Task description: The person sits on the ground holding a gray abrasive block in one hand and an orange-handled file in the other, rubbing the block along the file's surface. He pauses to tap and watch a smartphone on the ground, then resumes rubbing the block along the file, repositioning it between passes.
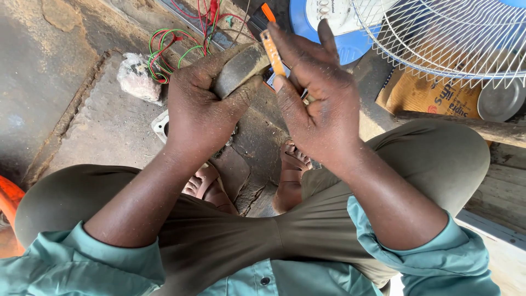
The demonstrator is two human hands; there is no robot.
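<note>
My left hand point(200, 104) is closed around a dark, curved grey piece point(241, 64), thumb and fingers wrapped over its lower end so that the upper end sticks out toward my right. My right hand point(318, 104) holds a narrow orange strip point(272, 52) pinched between thumb and palm side, the forefinger and middle finger stretched straight upward beyond it; the strip stands nearly upright and touches the free end of the piece. Both are held above the cracked concrete floor point(109, 126), between my knees (I am seated, knees spread, sandalled feet visible below the hands). Whether the strip is a blade or a file I cannot tell. Beyond my left hand lies a tangle of red and green wires point(167, 46), with a crumpled plastic bag point(137, 77) just beside it. To the upper right stands a fan with a white wire guard point(449, 38) and blue base point(307, 22), over a cardboard sheet point(427, 96) and a round metal lid point(501, 98).
</note>
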